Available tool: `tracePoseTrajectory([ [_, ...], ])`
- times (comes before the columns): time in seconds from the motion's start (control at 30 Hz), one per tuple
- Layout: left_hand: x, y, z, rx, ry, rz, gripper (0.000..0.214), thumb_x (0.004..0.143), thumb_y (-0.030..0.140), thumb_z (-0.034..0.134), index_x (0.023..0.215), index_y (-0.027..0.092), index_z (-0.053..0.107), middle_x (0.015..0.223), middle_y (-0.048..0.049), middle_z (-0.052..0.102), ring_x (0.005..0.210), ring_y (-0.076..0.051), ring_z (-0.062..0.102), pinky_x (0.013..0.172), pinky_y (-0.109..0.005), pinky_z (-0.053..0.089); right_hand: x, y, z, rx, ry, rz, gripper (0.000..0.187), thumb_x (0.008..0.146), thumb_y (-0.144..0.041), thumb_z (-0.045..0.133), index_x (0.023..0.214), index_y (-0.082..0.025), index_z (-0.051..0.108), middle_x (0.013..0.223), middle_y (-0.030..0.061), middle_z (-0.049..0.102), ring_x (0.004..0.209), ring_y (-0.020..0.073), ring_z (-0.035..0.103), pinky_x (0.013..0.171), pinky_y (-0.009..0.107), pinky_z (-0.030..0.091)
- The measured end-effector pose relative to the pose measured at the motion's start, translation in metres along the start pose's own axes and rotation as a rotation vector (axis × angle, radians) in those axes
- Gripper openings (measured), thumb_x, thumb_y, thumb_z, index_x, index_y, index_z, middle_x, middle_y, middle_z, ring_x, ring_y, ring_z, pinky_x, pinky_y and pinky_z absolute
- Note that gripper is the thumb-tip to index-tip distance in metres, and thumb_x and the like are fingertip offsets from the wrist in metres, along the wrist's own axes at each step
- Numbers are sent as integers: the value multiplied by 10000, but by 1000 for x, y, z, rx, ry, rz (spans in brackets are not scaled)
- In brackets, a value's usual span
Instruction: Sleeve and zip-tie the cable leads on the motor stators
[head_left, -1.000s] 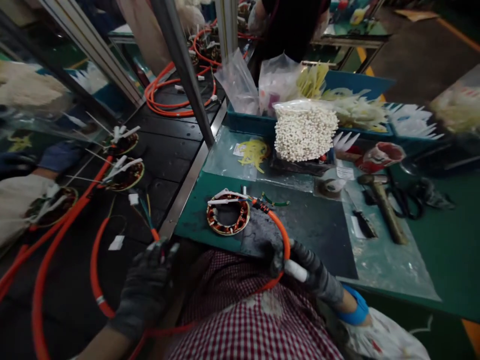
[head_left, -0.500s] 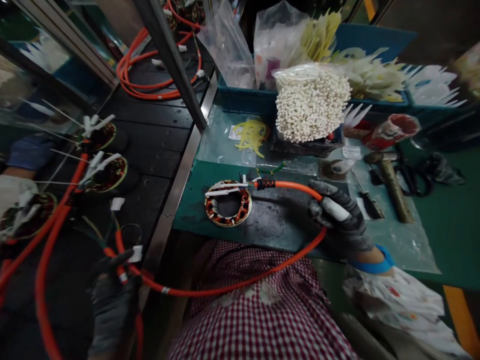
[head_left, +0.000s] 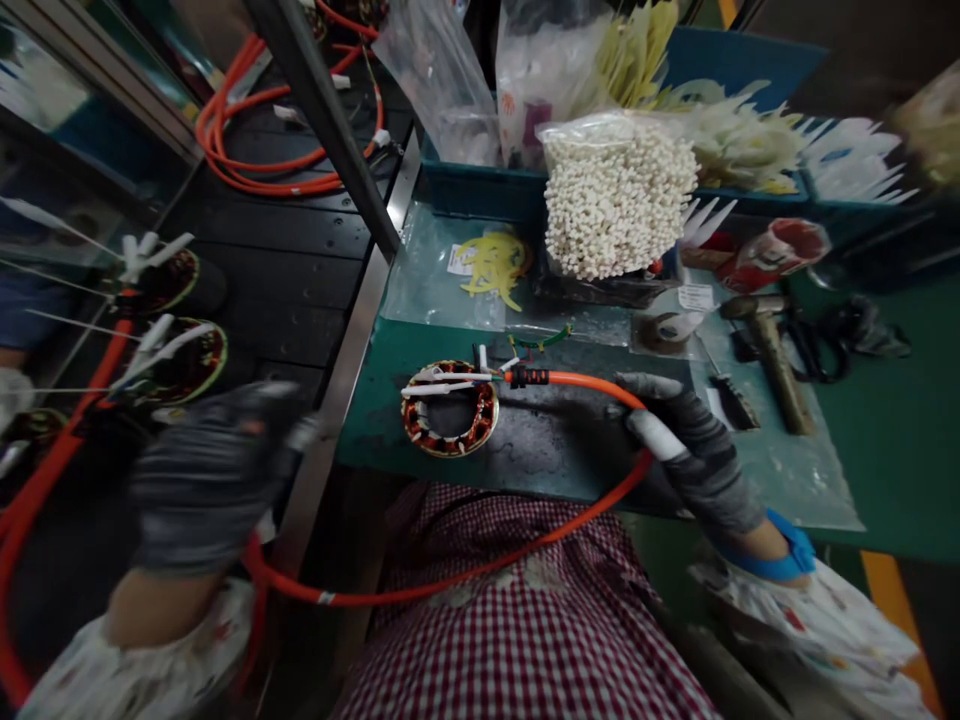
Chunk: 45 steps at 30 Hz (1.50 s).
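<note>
Your right hand (head_left: 686, 440) pinches a springy-looking orange cable (head_left: 589, 381), joined to the copper-wound stator (head_left: 450, 444) on the bench (head_left: 892, 440). Your left hand (head_left: 217, 465) is blurred, its grip unclear. Hold the sheath (head_left: 375, 600); leads (head_left: 442, 388) look fragile.

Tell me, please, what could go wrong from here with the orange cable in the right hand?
The right hand, gloved in striped grey, holds the orange cable: a tug might drag the round copper-coloured winding or strain the thin coloured wires beside the black ribbed sleeve. The cable also loops across the red and white checked cloth over the person's lap, where it could snag.
</note>
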<state>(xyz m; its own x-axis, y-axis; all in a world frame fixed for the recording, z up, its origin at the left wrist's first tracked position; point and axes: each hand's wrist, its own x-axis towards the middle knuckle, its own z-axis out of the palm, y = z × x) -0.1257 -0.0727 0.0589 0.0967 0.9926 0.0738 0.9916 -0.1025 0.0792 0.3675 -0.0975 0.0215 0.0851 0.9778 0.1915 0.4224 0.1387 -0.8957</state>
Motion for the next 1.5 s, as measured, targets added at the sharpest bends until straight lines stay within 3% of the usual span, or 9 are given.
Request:
tracePoseTrajectory([
  [0.1,26,38,17,-92,-172,538,314,1097,397,636,1351,379,819,1492,5,814,1432,-303,708,1312,-542,510,15,-15,5,-80,-95,-127,316,1110,-305,691,1403,-303,810,1354,61,881,1231,268,848,1137,483,701],
  [0.2,51,60,30,-101,-261,737,454,1100,142,541,1264,426,855,1351,36,865,1319,-247,764,1293,-511,540,31,-29,12,-98,-173,-207,335,1108,-253,663,1403,-299,813,1342,54,889,1204,259,857,1106,466,722],
  [0.43,71,111,11,-24,-250,819,276,1104,435,657,1156,263,867,1088,-119,855,1048,-333,781,942,-467,630,48,-30,21,-114,-130,-255,352,1099,-223,669,1409,-296,817,1349,48,887,1219,264,857,1127,496,714],
  [0.57,118,150,-4,-177,-155,713,699,917,711,857,1412,225,775,1312,-178,811,1205,-422,749,1038,-566,605,50,-28,22,-89,-161,-234,363,1104,-224,659,1428,-286,811,1367,60,882,1249,272,850,1147,514,702],
  [0.77,187,194,12,-722,-509,514,434,978,566,737,1178,182,718,1070,-91,846,954,-260,798,884,-413,670,43,-26,22,-111,-151,-247,384,1107,-246,659,1451,-316,814,1379,68,877,1248,281,850,1149,529,699],
  [0.97,162,194,4,-1241,-405,534,243,1032,446,675,1028,212,608,979,-66,810,909,-207,785,845,-343,646,26,-12,25,-104,-191,-174,369,1129,-291,624,1437,-304,827,1316,89,897,1170,277,874,1066,467,727],
  [1.13,118,182,27,-620,-344,956,109,1041,333,695,1046,224,692,986,-56,818,928,-242,802,1073,-450,657,34,29,51,-116,-278,-111,312,1098,-310,619,1258,-247,879,1107,99,920,966,265,891,924,426,761],
  [1.27,114,186,40,-611,-333,840,124,1028,304,724,1119,220,708,1067,-55,828,1005,-256,808,1139,-488,638,32,40,62,-148,-96,-231,364,1046,-314,679,1373,-275,834,1361,146,842,1263,322,826,1173,531,672],
  [1.5,124,189,30,-956,-502,715,237,1030,294,703,1243,203,651,1098,-57,800,975,-201,772,897,-331,671,10,-18,50,176,-457,-341,190,1111,-410,747,1266,-336,827,1241,68,849,1203,247,840,1131,417,680],
])
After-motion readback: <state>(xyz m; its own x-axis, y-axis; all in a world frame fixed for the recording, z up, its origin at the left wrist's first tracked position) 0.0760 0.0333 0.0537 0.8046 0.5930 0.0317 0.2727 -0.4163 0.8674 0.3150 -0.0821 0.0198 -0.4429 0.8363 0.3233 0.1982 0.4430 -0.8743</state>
